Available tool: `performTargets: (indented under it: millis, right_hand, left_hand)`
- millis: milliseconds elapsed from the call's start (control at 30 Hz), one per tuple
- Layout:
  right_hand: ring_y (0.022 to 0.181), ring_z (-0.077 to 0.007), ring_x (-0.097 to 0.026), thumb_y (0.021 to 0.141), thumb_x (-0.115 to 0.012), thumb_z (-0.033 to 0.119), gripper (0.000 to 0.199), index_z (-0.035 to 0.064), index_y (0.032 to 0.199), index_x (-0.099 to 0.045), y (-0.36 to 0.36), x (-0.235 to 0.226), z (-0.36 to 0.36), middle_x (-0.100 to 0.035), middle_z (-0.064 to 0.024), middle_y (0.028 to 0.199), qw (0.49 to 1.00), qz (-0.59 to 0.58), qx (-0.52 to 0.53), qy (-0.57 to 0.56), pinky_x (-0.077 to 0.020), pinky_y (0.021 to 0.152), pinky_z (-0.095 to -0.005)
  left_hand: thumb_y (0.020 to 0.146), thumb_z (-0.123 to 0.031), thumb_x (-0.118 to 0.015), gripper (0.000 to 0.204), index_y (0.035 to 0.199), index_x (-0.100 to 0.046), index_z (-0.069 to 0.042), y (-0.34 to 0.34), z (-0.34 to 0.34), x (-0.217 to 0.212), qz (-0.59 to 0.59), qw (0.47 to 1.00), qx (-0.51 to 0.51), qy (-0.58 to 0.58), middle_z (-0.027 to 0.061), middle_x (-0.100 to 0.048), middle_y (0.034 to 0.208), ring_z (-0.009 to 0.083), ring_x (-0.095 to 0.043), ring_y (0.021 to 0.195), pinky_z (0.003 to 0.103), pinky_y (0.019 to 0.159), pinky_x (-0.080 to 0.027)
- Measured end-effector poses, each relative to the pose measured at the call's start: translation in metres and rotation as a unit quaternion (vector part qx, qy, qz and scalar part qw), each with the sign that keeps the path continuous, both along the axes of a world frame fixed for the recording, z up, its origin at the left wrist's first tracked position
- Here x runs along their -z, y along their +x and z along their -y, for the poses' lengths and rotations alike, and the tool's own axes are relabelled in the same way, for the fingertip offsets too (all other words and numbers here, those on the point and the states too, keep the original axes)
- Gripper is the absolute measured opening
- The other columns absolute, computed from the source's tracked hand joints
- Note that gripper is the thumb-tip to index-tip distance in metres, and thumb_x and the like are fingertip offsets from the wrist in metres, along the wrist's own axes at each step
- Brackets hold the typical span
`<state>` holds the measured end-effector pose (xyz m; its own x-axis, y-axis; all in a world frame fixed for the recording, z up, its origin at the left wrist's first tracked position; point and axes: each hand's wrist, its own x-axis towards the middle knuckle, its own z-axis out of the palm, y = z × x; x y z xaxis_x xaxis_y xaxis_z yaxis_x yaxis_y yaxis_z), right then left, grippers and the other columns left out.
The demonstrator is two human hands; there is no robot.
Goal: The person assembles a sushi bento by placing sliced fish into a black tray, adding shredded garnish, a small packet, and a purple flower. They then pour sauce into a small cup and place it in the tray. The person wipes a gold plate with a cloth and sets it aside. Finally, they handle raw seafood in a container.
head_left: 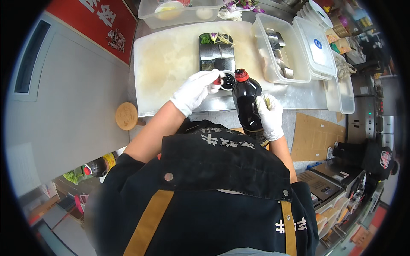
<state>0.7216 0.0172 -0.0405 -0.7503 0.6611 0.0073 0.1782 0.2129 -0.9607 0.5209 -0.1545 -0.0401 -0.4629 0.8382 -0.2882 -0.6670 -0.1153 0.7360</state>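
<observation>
My left hand (194, 90), in a white glove, pinches a small red bottle cap (218, 81) between its fingertips. Gripped by my gloved right hand (271, 118) is a large dark bottle (247, 102) of dark liquid, tilted slightly, its red-collared neck pointing away from me. Between the cap and the bottle neck sits a small white bowl (225, 88) with dark liquid (229, 80) in it. Just beyond, a black tray (200, 51) carries silvery fish pieces (217, 52), green leaves, pale shreds and a purple flower.
The tray lies on a large white cutting board (164, 59). To its right stands a clear tub (306, 79) with fish pieces, beside a lidded container (318, 55). Another clear tub (147, 17) is at the back. A round wooden stool (126, 116) stands left; a person (371, 158) is at far right.
</observation>
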Motion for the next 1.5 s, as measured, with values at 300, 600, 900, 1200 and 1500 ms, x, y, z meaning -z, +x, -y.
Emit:
performTargets:
  millis: [300,600,900,1200,1500]
  right_hand:
    - [0.062,-0.0105,-0.052,0.089,-0.072,0.02,0.019,0.0015,0.086,-0.066,0.022,-0.049,0.007,-0.061,-0.0045,0.068,0.992,0.064,-0.022,0.104,-0.0459,0.06,-0.0292]
    - [0.06,-0.0268,-0.058,0.088,-0.072,0.024,0.023,0.0031,0.085,-0.065,0.049,-0.09,0.007,-0.062,-0.0148,0.071,0.98,0.102,-0.051,0.163,-0.0484,0.061,-0.035]
    - [0.061,-0.0063,-0.05,0.084,-0.076,0.007,0.016,-0.0036,0.09,-0.066,0.059,-0.094,0.004,-0.062,-0.0044,0.067,0.994,-0.023,-0.057,0.095,-0.0473,0.06,-0.0252]
    - [0.059,-0.0276,-0.063,0.082,-0.077,0.022,0.018,0.0075,0.081,-0.067,0.009,-0.126,0.062,-0.063,-0.0103,0.067,0.962,-0.004,-0.021,0.273,-0.0503,0.057,-0.0348]
    - [0.063,-0.0232,-0.064,0.084,-0.077,0.02,0.018,0.0056,0.086,-0.067,-0.051,-0.146,0.114,-0.065,-0.0107,0.072,0.962,-0.003,-0.06,0.267,-0.0517,0.062,-0.032]
  left_hand:
    - [0.095,-0.025,-0.067,0.024,0.105,-0.07,-0.003,0.003,-0.031,-0.043,-0.128,0.986,0.092,-0.045,0.003,-0.066,0.095,0.0113,-0.059,0.083,0.025,0.073,-0.048]
    - [0.091,-0.024,-0.072,0.028,0.107,-0.072,-0.001,0.038,-0.039,-0.11,-0.284,0.939,0.159,-0.11,0.0008,-0.069,0.095,0.0063,-0.06,0.087,0.023,0.08,-0.048]
    - [0.083,0.0,-0.074,0.036,0.119,-0.07,-0.006,0.033,-0.031,-0.134,-0.616,0.772,0.149,0.054,0.0015,-0.066,0.096,0.0126,-0.061,0.085,0.028,0.079,-0.052]
    - [0.096,-0.032,-0.065,0.033,0.106,-0.071,-0.001,-0.013,0.03,-0.156,-0.447,0.874,0.135,-0.133,0.0023,-0.065,0.089,0.0065,-0.055,0.082,0.024,0.077,-0.046]
    - [0.091,-0.022,-0.07,0.027,0.104,-0.069,0.002,-0.068,0.092,-0.164,-0.414,0.9,0.136,-0.01,0.0049,-0.071,0.089,0.0097,-0.063,0.082,0.027,0.076,-0.05]
